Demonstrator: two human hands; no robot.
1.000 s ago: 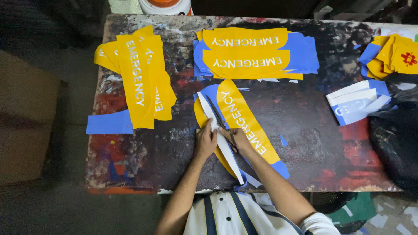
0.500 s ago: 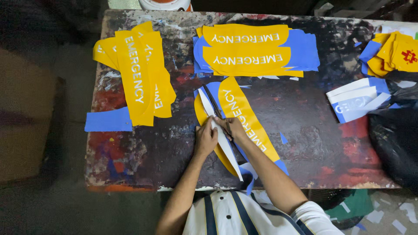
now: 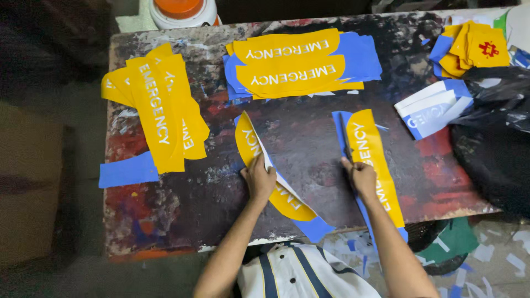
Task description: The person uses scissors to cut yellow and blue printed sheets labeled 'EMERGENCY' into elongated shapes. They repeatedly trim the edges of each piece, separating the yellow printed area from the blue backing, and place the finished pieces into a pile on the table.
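Observation:
My left hand [image 3: 258, 179] grips a curved yellow sticker piece [image 3: 248, 140] with white lettering, blue backing and a lifted white liner edge, lying on the paint-stained table [image 3: 309, 143]. My right hand [image 3: 359, 177] rests on a second yellow piece on blue backing [image 3: 372, 149], further right. It is closed around a thin dark tool [image 3: 345, 138] that lies along that piece's left edge. The two pieces lie apart, with bare tabletop between them.
A pile of yellow stickers [image 3: 160, 110] lies at the left with a blue scrap [image 3: 127, 171] below it. Another pile [image 3: 292, 63] is at the back. Small yellow pieces [image 3: 475, 47], white-blue strips [image 3: 430, 107] and a black bag [image 3: 497, 149] sit right. An orange-lidded tub [image 3: 179, 11] stands behind.
The single yellow and blue sheet under both hands is now two pieces. My right hand has slid one piece to the right, while my left hand stays on the other.

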